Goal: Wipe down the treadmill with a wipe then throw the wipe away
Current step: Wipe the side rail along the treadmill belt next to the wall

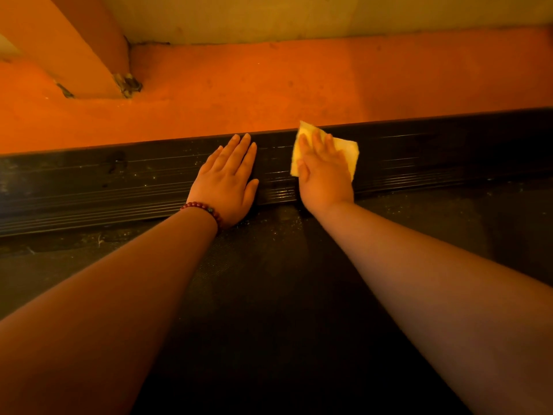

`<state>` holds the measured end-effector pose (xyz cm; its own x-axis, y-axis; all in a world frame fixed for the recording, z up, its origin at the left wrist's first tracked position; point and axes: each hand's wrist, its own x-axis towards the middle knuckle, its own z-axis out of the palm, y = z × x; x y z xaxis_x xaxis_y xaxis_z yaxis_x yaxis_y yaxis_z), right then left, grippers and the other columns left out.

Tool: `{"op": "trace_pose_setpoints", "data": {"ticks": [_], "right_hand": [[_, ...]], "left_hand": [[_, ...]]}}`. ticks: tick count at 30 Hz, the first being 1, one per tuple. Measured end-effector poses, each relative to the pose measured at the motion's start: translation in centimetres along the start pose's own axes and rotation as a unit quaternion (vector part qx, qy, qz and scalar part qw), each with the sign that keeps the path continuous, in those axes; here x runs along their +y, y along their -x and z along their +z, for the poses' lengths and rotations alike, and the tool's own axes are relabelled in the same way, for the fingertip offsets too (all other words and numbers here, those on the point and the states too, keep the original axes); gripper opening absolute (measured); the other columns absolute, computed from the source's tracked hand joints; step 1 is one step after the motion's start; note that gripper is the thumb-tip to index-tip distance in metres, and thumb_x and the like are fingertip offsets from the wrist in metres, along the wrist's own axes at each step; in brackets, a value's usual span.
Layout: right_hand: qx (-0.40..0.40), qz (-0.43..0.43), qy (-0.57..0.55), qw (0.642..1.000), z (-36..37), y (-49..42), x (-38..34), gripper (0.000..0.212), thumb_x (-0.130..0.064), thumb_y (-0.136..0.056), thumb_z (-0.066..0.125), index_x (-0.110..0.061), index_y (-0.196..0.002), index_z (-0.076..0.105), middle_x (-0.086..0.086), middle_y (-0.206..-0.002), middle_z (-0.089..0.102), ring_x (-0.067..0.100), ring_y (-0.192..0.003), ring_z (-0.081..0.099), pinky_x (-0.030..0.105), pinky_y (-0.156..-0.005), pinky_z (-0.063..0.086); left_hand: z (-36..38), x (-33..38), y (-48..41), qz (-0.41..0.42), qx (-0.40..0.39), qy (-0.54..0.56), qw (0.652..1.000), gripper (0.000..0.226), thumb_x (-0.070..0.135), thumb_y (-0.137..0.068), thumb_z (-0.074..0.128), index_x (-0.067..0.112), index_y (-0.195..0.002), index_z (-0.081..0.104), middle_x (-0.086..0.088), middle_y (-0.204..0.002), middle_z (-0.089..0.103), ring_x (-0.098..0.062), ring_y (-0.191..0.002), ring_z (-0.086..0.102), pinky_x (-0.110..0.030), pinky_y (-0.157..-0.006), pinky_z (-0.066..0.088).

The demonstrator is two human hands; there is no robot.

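The treadmill's black ribbed side rail (119,181) runs across the view, with the dark belt (269,295) below it. My right hand (324,172) lies flat on a pale folded wipe (347,154) and presses it onto the rail. My left hand (229,178) rests flat on the rail just left of it, fingers straight, a beaded bracelet on the wrist. A wet streak shines on the rail between the two hands. Dust and specks lie on the rail and on the belt's edge.
Beyond the rail lies an orange floor (299,85) that meets a pale wall (299,16) at the top. A slanted post (83,46) stands on the floor at the upper left.
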<state>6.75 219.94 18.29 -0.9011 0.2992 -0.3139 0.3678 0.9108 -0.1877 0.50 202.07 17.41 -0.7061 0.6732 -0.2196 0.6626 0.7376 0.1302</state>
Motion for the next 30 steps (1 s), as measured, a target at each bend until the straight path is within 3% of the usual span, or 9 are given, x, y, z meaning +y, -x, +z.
{"op": "trace_pose_setpoints", "data": {"ticks": [5,7,11,13,16,18,22,24,30], "right_hand": [[-0.031,-0.171,0.001,0.985,0.5,-0.3,-0.3,0.051,-0.029,-0.106,0.021,-0.026,-0.154,0.004,-0.002,-0.163,-0.002,0.016,-0.149,-0.006,0.031,-0.118,-0.004],[-0.017,-0.15,-0.028,0.988,0.0,-0.9,0.6,0.05,-0.027,-0.106,0.024,-0.023,-0.154,0.01,-0.001,-0.163,0.002,0.016,-0.149,-0.003,0.03,-0.117,-0.003],[0.005,-0.009,-0.03,1.0,-0.5,-2.1,0.7,0.051,-0.024,-0.107,0.022,-0.016,-0.155,0.006,0.004,-0.163,-0.002,0.02,-0.149,-0.006,0.032,-0.118,-0.003],[0.003,-0.038,-0.03,0.999,-0.4,-2.1,-0.6,0.052,-0.024,-0.107,0.022,-0.018,-0.155,0.005,0.003,-0.163,-0.002,0.019,-0.149,-0.006,0.034,-0.118,-0.002],[-0.031,-0.162,0.003,0.986,-0.1,-1.9,-1.5,0.051,-0.024,-0.107,0.022,-0.02,-0.155,0.004,0.001,-0.163,-0.003,0.017,-0.149,-0.007,0.033,-0.118,-0.001],[-0.028,-0.169,-0.007,0.985,-0.3,-2.2,-0.9,0.051,-0.025,-0.107,0.022,-0.02,-0.155,0.006,0.0,-0.163,-0.001,0.015,-0.149,-0.005,0.031,-0.118,-0.001],[-0.008,-0.034,-0.035,0.999,-0.5,-2.5,0.3,0.051,-0.024,-0.107,0.022,-0.017,-0.155,0.006,0.003,-0.163,-0.001,0.018,-0.149,-0.005,0.033,-0.118,-0.002],[-0.009,-0.007,-0.041,0.999,-0.3,-1.8,-0.3,0.052,-0.023,-0.107,0.022,-0.016,-0.155,0.004,0.003,-0.163,-0.004,0.019,-0.149,-0.006,0.032,-0.118,-0.003],[-0.025,-0.167,-0.001,0.986,0.8,1.6,-0.6,0.052,-0.024,-0.107,0.024,-0.019,-0.155,0.004,0.001,-0.163,-0.003,0.015,-0.149,-0.005,0.028,-0.117,-0.004]], "left_hand": [[0.0,-0.1,-0.1,0.003,-0.003,-0.002,1.0,0.064,0.042,-0.1,0.02,0.013,-0.154,-0.002,-0.005,-0.162,-0.008,-0.018,-0.148,-0.01,-0.033,-0.117,-0.008],[0.0,-0.1,0.0,0.004,-0.002,-0.005,1.0,0.064,0.041,-0.101,0.021,0.013,-0.154,-0.002,-0.005,-0.162,-0.008,-0.018,-0.148,-0.01,-0.033,-0.116,-0.009],[0.1,-0.2,-0.2,0.0,-0.004,-0.008,1.0,0.064,0.042,-0.1,0.02,0.014,-0.154,-0.002,-0.004,-0.162,-0.009,-0.018,-0.148,-0.01,-0.033,-0.116,-0.009],[0.2,-0.1,-0.1,0.0,-0.004,-0.006,1.0,0.065,0.043,-0.099,0.019,0.014,-0.154,-0.002,-0.004,-0.162,-0.009,-0.018,-0.148,-0.01,-0.034,-0.117,-0.008],[0.2,0.1,-0.1,0.002,-0.004,-0.008,1.0,0.065,0.043,-0.099,0.019,0.014,-0.153,-0.003,-0.005,-0.161,-0.009,-0.018,-0.148,-0.011,-0.034,-0.117,-0.008],[0.1,0.0,-0.1,0.0,-0.004,-0.009,1.0,0.065,0.042,-0.1,0.019,0.014,-0.153,-0.003,-0.004,-0.161,-0.009,-0.018,-0.148,-0.011,-0.033,-0.116,-0.009],[0.1,0.0,-0.2,-0.002,-0.007,-0.001,1.0,0.065,0.042,-0.101,0.022,0.014,-0.154,-0.002,-0.004,-0.161,-0.009,-0.018,-0.148,-0.01,-0.033,-0.116,-0.009],[0.1,0.0,-0.1,-0.002,-0.007,-0.001,1.0,0.065,0.042,-0.101,0.022,0.014,-0.154,-0.003,-0.004,-0.161,-0.01,-0.018,-0.148,-0.01,-0.034,-0.117,-0.008],[-0.1,0.0,-0.1,-0.001,-0.013,-0.002,1.0,0.064,0.042,-0.101,0.02,0.014,-0.153,-0.005,-0.004,-0.161,-0.011,-0.017,-0.148,-0.012,-0.032,-0.116,-0.01]]}}
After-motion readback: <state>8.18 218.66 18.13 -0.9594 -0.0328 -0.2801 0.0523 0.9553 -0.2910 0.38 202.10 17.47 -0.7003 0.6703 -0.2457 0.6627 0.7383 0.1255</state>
